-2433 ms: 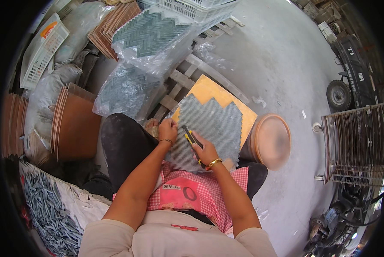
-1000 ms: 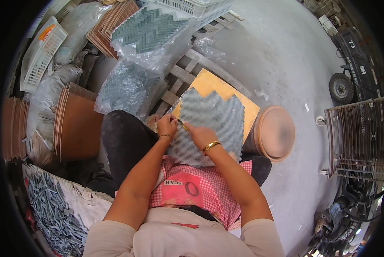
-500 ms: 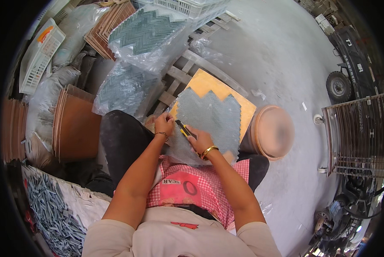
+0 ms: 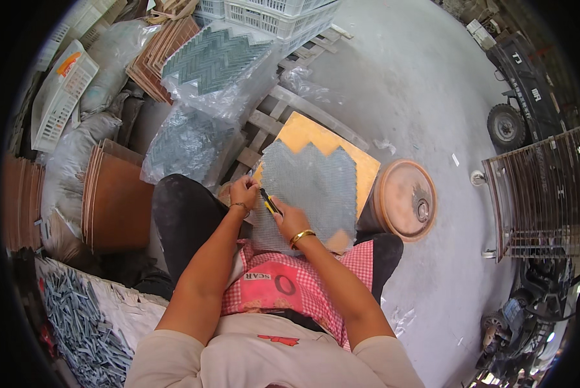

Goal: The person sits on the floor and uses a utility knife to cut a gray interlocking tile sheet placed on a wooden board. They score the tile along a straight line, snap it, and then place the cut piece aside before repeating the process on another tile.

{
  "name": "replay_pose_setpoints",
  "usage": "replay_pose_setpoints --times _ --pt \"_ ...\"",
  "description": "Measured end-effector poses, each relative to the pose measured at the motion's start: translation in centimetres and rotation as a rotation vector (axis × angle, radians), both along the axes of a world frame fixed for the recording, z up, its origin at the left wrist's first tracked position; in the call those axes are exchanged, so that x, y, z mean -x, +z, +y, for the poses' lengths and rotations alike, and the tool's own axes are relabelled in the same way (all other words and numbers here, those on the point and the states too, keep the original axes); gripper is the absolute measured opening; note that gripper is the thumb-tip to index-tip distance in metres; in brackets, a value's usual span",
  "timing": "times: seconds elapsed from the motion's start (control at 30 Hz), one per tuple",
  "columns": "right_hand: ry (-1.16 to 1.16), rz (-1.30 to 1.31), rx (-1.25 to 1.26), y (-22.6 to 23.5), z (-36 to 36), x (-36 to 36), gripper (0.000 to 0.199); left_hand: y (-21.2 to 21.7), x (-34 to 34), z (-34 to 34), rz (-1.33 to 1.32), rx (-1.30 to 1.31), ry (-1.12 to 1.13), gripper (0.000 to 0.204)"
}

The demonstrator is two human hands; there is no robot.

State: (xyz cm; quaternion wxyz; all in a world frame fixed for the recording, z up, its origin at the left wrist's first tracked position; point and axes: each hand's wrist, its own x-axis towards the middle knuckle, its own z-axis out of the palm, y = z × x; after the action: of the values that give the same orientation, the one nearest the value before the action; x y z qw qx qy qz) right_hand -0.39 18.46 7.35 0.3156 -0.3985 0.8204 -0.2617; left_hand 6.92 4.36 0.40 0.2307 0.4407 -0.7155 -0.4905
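On the lap, the mesh-backed mosaic sheet (image 4: 309,187) is pinned at its near edge by the left hand (image 4: 243,193). A yellow utility knife (image 4: 270,203), pinched in the right hand (image 4: 291,221), has been drawn back toward that edge, so trimming appears underway over the orange board (image 4: 316,137).
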Motion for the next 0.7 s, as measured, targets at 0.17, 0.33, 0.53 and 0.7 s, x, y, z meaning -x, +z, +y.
replay_pose_setpoints --times 0.17,0.33,0.53,0.7 --pt "0.031 0.046 0.036 -0.2 0.5 -0.8 0.042 0.5 -0.3 0.0 0.021 -0.002 -0.053 0.008" --pt "-0.119 -0.151 0.125 -0.1 1.9 0.2 0.043 1.0 -0.6 -0.3 -0.148 0.136 -0.053 0.005" --pt "-0.206 -0.29 0.138 1.8 2.5 1.6 0.045 2.3 -1.4 2.4 -0.29 0.311 -0.175 0.009" --pt "-0.165 -0.221 0.173 0.4 2.6 1.5 0.045 2.4 -1.2 3.2 -0.303 0.285 -0.095 0.006"
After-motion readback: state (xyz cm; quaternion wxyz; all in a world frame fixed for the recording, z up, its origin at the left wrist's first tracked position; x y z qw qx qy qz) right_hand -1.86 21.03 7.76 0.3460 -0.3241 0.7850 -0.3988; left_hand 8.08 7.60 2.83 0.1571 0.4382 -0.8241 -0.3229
